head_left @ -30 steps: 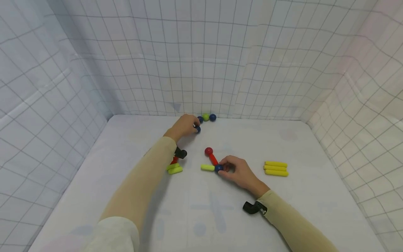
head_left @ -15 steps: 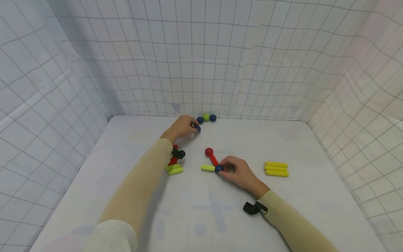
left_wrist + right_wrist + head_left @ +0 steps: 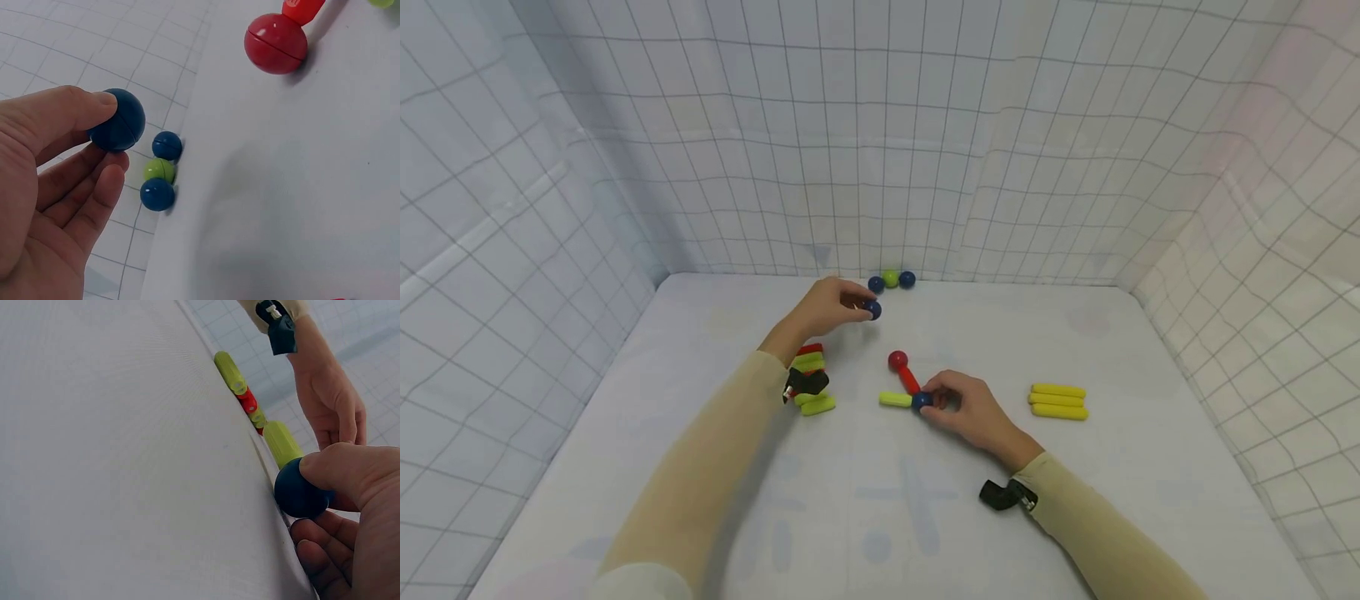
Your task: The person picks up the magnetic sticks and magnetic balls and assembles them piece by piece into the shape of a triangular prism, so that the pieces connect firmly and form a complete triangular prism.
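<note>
The left hand [image 3: 826, 307] pinches a blue ball [image 3: 874, 310] between thumb and fingers, the other fingers loosely bent below it in the left wrist view. The right hand [image 3: 970, 410] grips a second blue ball [image 3: 921, 402] by thumb and fingertips, with a green stick [image 3: 895, 400] and a red stick [image 3: 909, 381] meeting that ball.

Compared with a second ago, the left hand and forearm have shifted toward the table's left edge, uncovering more of a pile of red and green sticks [image 3: 808, 360]. More of the pinched ball shows at the fingertips. The right hand and the pieces at it have stayed put.

The blue ball sits at the right-hand tip of the left hand, near the table's far edge; the second blue ball lies at the left tip of the right hand, around the middle of the table [image 3: 865, 483]. A red ball [image 3: 897, 361] touches the red stick's far end, between the two hands.

Just beyond the left hand, a row of three balls [image 3: 891, 278], blue, green, blue, lines the far edge. Three yellow sticks [image 3: 1057, 400] lie side by side toward the right edge.
</note>
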Tool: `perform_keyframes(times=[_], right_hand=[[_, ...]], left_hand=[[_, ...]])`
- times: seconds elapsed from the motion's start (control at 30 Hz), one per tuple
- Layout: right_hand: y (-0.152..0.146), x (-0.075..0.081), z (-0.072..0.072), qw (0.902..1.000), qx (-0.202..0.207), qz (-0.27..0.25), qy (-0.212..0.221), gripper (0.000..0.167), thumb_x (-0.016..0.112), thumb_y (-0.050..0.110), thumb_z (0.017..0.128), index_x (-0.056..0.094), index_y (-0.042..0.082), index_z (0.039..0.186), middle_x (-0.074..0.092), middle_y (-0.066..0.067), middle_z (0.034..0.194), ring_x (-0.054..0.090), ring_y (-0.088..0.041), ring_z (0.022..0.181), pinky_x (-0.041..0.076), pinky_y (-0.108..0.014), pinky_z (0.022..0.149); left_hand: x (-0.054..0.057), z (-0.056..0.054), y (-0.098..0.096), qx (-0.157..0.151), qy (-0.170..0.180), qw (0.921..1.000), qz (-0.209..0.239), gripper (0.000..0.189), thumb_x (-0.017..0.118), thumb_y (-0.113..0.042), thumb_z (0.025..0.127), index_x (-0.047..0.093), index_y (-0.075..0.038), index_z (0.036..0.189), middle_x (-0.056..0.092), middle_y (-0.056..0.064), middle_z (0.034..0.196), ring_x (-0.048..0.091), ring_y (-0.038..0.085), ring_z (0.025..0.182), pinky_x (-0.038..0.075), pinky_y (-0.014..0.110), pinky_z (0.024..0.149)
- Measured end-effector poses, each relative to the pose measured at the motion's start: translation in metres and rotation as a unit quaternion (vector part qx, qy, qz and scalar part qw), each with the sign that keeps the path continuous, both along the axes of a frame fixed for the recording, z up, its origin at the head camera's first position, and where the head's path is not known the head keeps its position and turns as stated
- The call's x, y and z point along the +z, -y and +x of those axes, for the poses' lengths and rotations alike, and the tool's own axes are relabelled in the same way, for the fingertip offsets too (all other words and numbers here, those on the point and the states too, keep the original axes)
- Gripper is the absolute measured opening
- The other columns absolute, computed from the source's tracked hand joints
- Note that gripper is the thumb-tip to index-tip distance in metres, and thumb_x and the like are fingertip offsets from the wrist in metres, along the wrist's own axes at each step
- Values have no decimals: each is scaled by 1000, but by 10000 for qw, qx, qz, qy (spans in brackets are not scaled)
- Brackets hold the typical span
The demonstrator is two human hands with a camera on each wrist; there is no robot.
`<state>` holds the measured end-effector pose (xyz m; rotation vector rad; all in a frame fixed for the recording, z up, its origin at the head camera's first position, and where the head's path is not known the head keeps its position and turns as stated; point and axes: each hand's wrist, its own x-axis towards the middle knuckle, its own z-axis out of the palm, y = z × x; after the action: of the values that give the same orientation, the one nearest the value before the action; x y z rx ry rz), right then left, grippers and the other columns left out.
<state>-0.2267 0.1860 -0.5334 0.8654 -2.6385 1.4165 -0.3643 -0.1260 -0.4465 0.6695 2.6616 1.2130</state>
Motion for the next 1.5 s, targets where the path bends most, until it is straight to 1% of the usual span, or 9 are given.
perform_keyframes(times=[0.17,0.27,0.4,0.53,0.67,0.8,1.17,1.37,1.5], right_hand=[[-1,-2,0,10000,-27,-2,-56,26,87,15,95,75,25,116,69,11,100,63,-15,89,55,-32,81],[-2,-4,0,10000,-4,-39,-28,26,87,14,95,75,25,115,69,11,99,63,-14,89,54,-32,80],[-1,-4,0,9999,36,-103,-5,27,87,14,94,76,25,116,69,10,99,64,-15,89,55,-33,80],[0,-3,0,9999,54,-111,2,26,87,14,95,76,25,116,69,10,99,64,-15,89,54,-33,80],[1,-2,0,10000,49,-81,19,26,87,14,95,76,26,115,69,11,99,64,-15,89,54,-33,80],[1,-2,0,10000,54,-34,28,26,87,14,95,76,25,115,69,11,99,64,-14,89,55,-33,80],[0,-2,1,10000,40,-71,12,26,87,13,95,76,25,115,69,11,99,64,-15,89,54,-33,80],[-1,-3,0,9999,59,-85,-6,26,87,13,95,76,25,115,69,11,99,64,-15,89,54,-33,80],[-1,-2,-1,9999,64,-84,-35,26,87,13,95,76,25,115,69,10,99,64,-15,89,54,-33,80]], left_hand=[[-3,15,6,-47,72,9996,253,31,82,-19,98,79,-9,128,75,6,115,68,25,103,57,43,98],[-4,26,9,-64,85,9993,363,30,83,-18,97,79,-9,126,76,6,113,69,26,102,57,45,98],[-3,39,11,-87,56,9990,441,30,84,-18,96,79,-9,124,76,5,111,69,25,101,57,45,97],[-4,49,12,-181,-54,9991,392,29,85,-17,96,79,-9,123,75,4,111,69,25,101,57,45,100],[-7,55,14,-244,-189,9992,270,28,85,-17,96,77,-9,122,73,3,108,68,24,100,57,45,98],[-9,63,14,-281,-194,9994,100,27,84,-19,96,76,-11,120,73,1,104,67,23,98,56,44,96],[-15,76,13,-555,74,9980,-302,30,83,-21,96,74,-11,123,74,-4,106,68,18,98,56,44,98],[-19,80,12,-820,116,9950,-564,24,83,-17,95,75,-12,117,74,-5,104,68,16,97,56,42,95],[-21,81,8,-939,242,9924,-755,20,84,-15,94,75,-14,112,73,-6,102,68,14,96,57,39,94]])
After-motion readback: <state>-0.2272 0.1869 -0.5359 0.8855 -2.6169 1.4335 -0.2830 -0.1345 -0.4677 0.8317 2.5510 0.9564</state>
